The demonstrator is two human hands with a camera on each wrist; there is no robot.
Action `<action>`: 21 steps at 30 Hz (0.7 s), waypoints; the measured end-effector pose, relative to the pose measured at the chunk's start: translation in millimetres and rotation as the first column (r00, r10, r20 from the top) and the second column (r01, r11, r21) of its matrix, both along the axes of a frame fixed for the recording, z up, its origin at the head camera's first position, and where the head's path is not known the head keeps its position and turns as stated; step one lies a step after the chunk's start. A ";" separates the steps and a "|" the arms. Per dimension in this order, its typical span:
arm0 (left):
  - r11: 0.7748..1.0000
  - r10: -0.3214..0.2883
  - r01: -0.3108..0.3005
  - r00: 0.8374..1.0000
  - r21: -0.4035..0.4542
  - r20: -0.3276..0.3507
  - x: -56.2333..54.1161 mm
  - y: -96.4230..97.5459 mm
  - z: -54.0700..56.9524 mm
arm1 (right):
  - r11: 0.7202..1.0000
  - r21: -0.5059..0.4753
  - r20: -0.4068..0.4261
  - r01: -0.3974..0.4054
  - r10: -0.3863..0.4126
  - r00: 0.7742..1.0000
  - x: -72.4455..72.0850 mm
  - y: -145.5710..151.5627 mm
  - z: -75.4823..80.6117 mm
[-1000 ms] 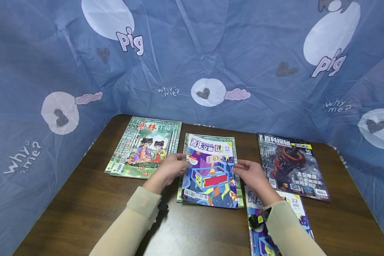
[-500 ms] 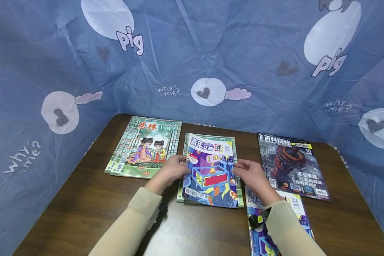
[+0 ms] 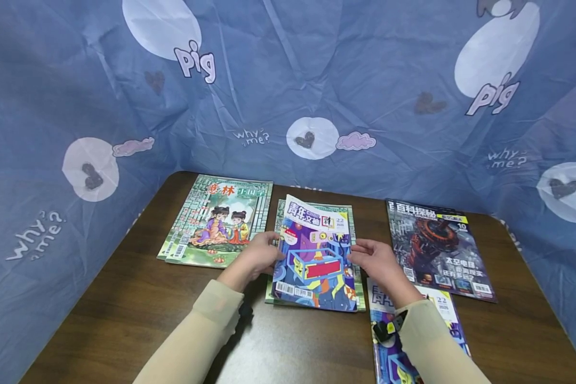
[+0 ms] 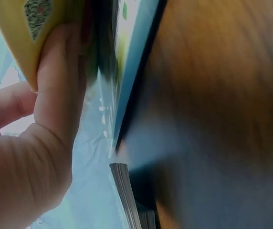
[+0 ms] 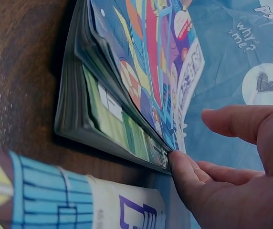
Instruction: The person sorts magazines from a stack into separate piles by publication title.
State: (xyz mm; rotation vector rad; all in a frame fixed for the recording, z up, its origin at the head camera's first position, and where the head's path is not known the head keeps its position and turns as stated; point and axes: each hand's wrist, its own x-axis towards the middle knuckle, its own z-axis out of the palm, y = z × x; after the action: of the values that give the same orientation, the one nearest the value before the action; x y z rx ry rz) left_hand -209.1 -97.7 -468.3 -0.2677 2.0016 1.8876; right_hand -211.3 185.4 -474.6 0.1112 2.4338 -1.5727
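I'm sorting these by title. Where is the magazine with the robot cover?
In the head view the robot-cover magazine lies flat at the table's far right, right of the purple magazine between both hands.

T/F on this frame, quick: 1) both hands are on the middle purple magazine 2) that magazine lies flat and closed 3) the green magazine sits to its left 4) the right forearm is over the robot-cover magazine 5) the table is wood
1) True. The left hand grips the left edge of the purple magazine; the right hand touches its right edge.
2) False. Its top edge curls up off the stack beneath.
3) True. The green magazine lies left of it, untouched.
4) False. The right forearm crosses a second purple magazine; the robot-cover magazine lies clear, further right.
5) True. The table is dark brown wood.
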 end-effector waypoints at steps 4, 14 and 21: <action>1.000 0.020 -0.019 1.000 0.020 -0.015 0.2 -1.3 -1.8 | 1.000 -0.008 -0.002 -0.005 0.005 1.000 0.1 0.1 1.1; 0.979 0.047 -0.047 0.999 0.197 0.008 2.1 -6.2 0.1 | 0.998 -0.067 0.050 -0.007 0.011 0.999 -0.2 4.4 2.4; 0.967 0.016 -0.013 1.000 0.253 -0.010 6.0 -0.1 8.1 | 0.971 -0.233 0.092 -0.055 0.078 0.993 -0.7 14.2 5.4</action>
State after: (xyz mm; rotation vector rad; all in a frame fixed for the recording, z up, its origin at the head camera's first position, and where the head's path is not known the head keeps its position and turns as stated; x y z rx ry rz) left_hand -203.1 -97.7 -460.3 -0.2009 1.7445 2.1314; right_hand -212.0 199.6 -469.3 0.0639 2.1396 -1.7606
